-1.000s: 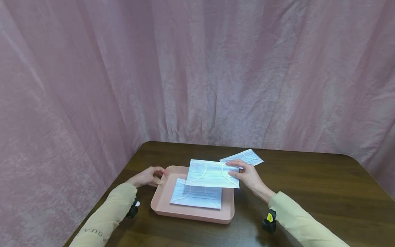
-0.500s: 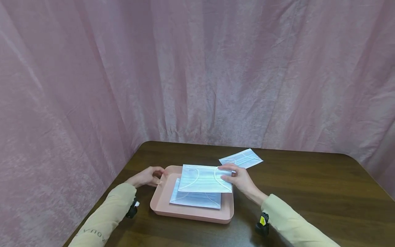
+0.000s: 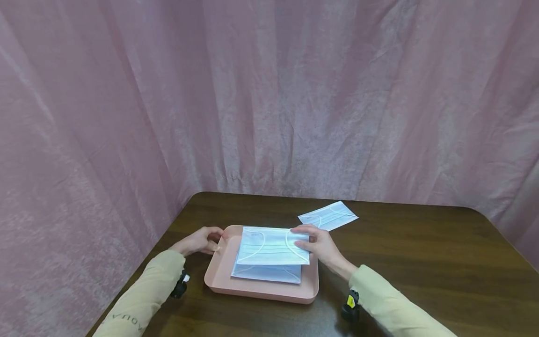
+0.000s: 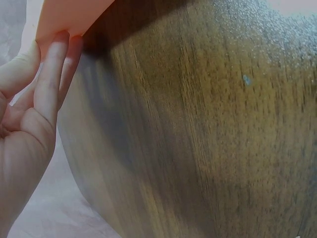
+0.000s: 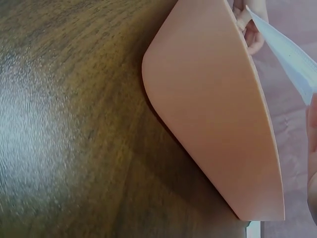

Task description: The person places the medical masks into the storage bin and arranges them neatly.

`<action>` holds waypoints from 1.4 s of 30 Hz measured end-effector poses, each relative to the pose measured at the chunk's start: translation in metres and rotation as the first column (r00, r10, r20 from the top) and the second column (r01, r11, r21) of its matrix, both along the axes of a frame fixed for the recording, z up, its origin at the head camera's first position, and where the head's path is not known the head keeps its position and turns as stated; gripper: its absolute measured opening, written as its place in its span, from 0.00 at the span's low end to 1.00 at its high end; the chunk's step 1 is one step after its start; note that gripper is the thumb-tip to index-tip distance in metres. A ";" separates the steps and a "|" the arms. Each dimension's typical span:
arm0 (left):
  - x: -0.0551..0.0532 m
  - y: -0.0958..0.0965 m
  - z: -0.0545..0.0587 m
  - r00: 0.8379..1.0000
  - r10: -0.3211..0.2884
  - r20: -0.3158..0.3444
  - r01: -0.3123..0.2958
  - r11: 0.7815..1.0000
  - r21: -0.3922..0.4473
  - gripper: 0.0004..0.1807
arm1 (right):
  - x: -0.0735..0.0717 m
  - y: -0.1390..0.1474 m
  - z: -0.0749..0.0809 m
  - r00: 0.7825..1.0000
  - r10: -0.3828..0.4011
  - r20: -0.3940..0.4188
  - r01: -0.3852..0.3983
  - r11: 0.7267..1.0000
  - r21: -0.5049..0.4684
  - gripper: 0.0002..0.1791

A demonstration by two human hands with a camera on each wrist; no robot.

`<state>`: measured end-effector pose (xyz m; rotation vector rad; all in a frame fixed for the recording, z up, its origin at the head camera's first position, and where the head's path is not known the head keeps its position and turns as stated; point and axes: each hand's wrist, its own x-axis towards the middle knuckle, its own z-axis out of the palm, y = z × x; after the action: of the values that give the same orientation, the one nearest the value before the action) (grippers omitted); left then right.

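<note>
In the head view a pink tray (image 3: 269, 291) lies on the table. My left hand (image 3: 201, 241) pinches its far left corner; the left wrist view shows the thumb at the rim and fingers (image 4: 52, 74) against the outer wall. With thumb and fingers my right hand (image 3: 323, 247) holds a light blue pleated face mask (image 3: 267, 248) by its right end, over the tray. Beneath it another face mask (image 3: 265, 274) lies in the tray, mostly covered. In the right wrist view the held mask (image 5: 290, 57) shows edge-on above the tray's rim.
Behind my right hand another face mask (image 3: 330, 216) lies aslant on the dark wooden table (image 3: 421, 252). A pink curtain (image 3: 269, 103) hangs beyond the table's far edge.
My right hand has carried the held mask left and slightly down, so it covers more of the mask in the tray. My left hand has stayed on the tray's corner.
</note>
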<state>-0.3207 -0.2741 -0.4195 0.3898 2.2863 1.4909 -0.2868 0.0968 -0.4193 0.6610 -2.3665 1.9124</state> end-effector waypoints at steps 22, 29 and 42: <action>0.000 0.000 0.001 1.000 -0.015 0.004 0.015 1.000 -0.009 0.21 | 0.000 -0.013 -0.013 1.000 0.024 0.011 -0.025 0.996 0.083 0.15; 0.001 0.001 0.002 1.000 0.001 -0.006 -0.001 0.999 -0.046 0.21 | 0.002 -0.015 -0.012 0.999 0.023 -0.030 -0.020 0.994 0.111 0.15; -0.002 -0.002 -0.002 1.000 -0.003 -0.006 0.003 0.999 -0.045 0.20 | 0.001 -0.020 -0.016 0.992 0.079 -0.097 -0.067 0.990 0.126 0.15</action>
<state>-0.3231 -0.2765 -0.4210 0.3852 2.3187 1.4354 -0.2858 0.0769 -0.4354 0.8440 -2.4438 1.7236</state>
